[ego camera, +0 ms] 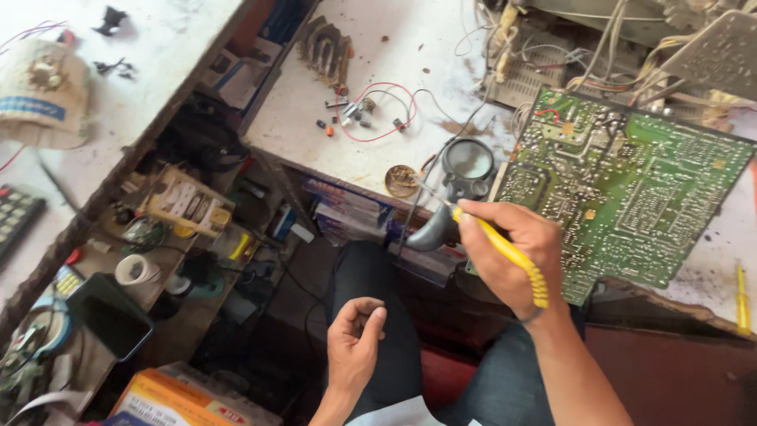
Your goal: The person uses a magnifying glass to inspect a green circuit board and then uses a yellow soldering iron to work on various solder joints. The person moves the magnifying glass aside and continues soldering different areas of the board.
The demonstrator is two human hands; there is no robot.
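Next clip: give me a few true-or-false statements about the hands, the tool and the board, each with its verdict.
1. The right hand holds a yellow-handled soldering iron. True.
2. The left hand grips the green circuit board. False: it holds nothing, its fingers loosely curled above the lap, apart from the board.
3. A magnifying glass lies at the workbench edge left of the board. True.
4. The board lies component side up. False: its solder side faces up.
5. A yellow screwdriver lies at far right. True.
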